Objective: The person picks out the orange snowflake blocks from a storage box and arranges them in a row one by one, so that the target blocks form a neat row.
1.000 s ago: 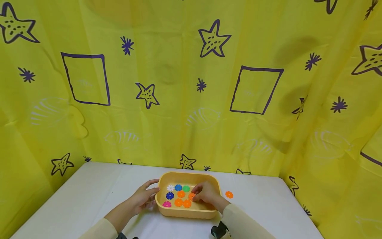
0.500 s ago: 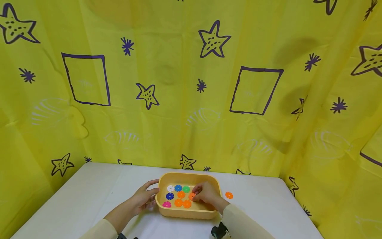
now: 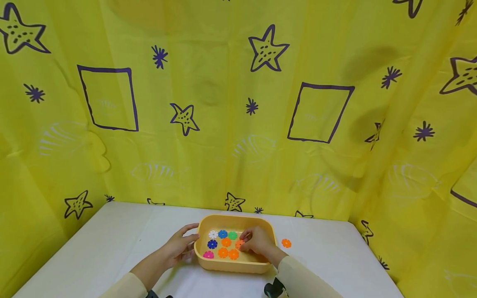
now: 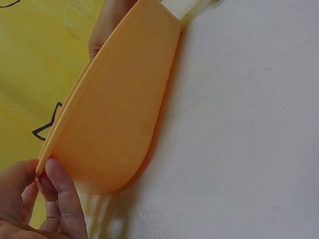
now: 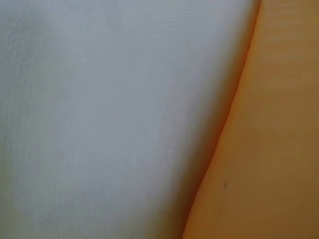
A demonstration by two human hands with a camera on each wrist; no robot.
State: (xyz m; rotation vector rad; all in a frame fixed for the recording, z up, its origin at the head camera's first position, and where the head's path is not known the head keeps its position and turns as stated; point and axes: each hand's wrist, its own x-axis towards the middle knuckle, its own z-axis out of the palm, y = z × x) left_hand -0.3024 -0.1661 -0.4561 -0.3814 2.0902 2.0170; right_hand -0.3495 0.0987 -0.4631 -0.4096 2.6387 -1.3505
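Observation:
A shallow orange-yellow plastic basin [image 3: 238, 267] stands on the table, with flat snowflake-shaped discs inside it. My left hand [image 3: 179, 247] pinches the basin's left rim between thumb and fingers, seen closer in the left wrist view at the rim [image 4: 70, 107]. Inside the basin, the fingertips of my right hand [image 3: 258, 241] pinch an orange disc [image 3: 239, 245]. Left of it lie a green disc [image 3: 232, 235], a light blue one [image 3: 222, 234], a white one [image 3: 213, 234], a dark blue one [image 3: 212, 244], a pink one [image 3: 208, 255] and several orange discs [image 3: 222, 253].
One orange disc [image 3: 286, 243] lies on the white tabletop [image 3: 328, 260] right of the basin. A yellow curtain [image 3: 216, 165] with stars and fish encloses the table at the back and sides. The right wrist view shows only tabletop and the basin's outer wall [image 5: 269, 139].

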